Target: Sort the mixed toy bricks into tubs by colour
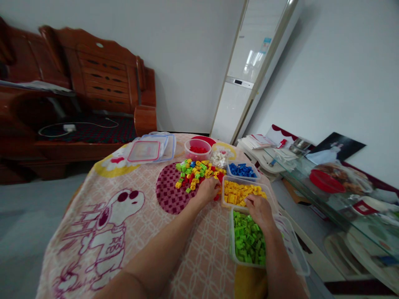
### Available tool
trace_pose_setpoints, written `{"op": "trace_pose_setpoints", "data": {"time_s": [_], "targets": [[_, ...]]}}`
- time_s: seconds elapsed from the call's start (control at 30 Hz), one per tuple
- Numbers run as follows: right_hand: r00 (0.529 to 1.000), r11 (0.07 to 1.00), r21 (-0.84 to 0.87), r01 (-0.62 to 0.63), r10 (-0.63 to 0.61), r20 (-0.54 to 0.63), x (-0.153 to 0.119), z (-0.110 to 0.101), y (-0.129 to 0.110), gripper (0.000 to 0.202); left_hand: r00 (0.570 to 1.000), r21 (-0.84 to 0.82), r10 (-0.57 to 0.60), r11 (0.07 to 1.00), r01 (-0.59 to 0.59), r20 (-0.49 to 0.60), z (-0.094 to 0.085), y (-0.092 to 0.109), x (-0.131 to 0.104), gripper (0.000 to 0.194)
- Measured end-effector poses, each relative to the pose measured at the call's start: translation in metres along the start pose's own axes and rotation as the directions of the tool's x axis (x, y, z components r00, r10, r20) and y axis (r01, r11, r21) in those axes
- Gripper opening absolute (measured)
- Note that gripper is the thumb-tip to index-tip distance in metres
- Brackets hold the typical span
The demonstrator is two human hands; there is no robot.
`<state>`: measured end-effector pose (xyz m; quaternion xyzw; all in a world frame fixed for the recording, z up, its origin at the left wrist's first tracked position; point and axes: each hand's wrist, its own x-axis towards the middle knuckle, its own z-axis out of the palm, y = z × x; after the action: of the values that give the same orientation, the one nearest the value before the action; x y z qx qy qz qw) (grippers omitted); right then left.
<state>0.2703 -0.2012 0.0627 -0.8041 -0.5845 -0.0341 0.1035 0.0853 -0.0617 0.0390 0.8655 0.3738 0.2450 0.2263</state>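
Observation:
A mixed pile of toy building bricks (195, 171), yellow, green, red and a few blue, lies on the cloth. At its right edge my left hand (207, 189) reaches in with curled fingers; what they grip, if anything, is hidden. My right hand (258, 207) is over the near right corner of a clear tub of yellow bricks (236, 193), its fingertips pinched together. I cannot make out what sits between them. Nearer me, under my right forearm, stands a tub of green bricks (247, 238). Blue bricks (242, 170) fill a smaller tub behind the yellow one.
A round tub of red bricks (198, 150) stands at the back beside a heap of white bricks (220, 158). Stacked clear lids (145, 151) lie back left; another lid (297, 249) lies right of the green tub. A cluttered glass shelf (311, 182) flanks the table's right side.

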Motion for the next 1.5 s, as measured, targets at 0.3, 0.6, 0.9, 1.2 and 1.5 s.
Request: {"op": "trace_pose_setpoints", "data": {"time_s": [0.3,0.6,0.9,1.2,1.5], "targets": [[1.000,1.000,-0.007,0.002,-0.002,-0.017,0.000,-0.001,-0.001,0.029,0.995,0.124,0.024,0.992,-0.037,0.099,0.002,0.002,-0.001,0.027],[1.000,1.000,-0.004,0.009,-0.009,-0.011,0.001,0.003,0.002,0.028,1.000,-0.039,0.002,0.999,-0.001,0.020,0.004,-0.003,0.001,0.016],[1.000,1.000,0.003,0.012,-0.012,-0.006,0.001,0.000,0.000,0.028,0.998,-0.221,-0.030,0.975,0.017,-0.055,-0.009,-0.003,0.003,0.009],[1.000,1.000,-0.007,0.017,-0.017,-0.014,0.001,0.001,0.001,0.029,0.977,-0.552,-0.122,0.834,0.007,-0.173,-0.016,0.006,0.008,0.014],[1.000,1.000,0.026,0.015,-0.015,-0.020,0.000,0.000,0.002,0.029,0.993,-0.414,-0.039,0.910,-0.011,-0.111,-0.001,0.026,0.001,0.021]]}}
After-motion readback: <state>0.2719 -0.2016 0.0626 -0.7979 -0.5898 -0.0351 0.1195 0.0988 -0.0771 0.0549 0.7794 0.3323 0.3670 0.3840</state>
